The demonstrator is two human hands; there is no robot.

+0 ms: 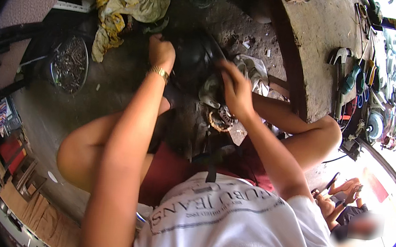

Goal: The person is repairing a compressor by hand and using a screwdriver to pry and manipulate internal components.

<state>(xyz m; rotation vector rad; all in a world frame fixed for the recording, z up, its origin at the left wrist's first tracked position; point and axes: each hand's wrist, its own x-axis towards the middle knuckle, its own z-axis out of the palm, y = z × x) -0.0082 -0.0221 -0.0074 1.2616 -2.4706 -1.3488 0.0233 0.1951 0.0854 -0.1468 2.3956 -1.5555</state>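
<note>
A black, rounded, glossy object [193, 57] lies on the dark floor in front of my crossed legs; its kind is unclear. My left hand [161, 52], with a gold-coloured watch [159, 73] on the wrist, is closed in a fist at the object's left side. Whatever the fist holds, if anything, is hidden. On the other side, my right hand [237, 90] has its fingers stretched out, their tips at the object's right edge. Below that hand sits a ring-shaped metal part [220, 121], beside a pale crumpled plastic or cloth piece [257, 74].
At left stands a round metal bowl [86, 64] of small metal pieces. Yellow and cream cloths [143, 5] lie at the back. A workbench [311, 29] on the right carries a hammer [341, 57] and a green-handled screwdriver [351, 78]. Another person [340, 203] sits at lower right.
</note>
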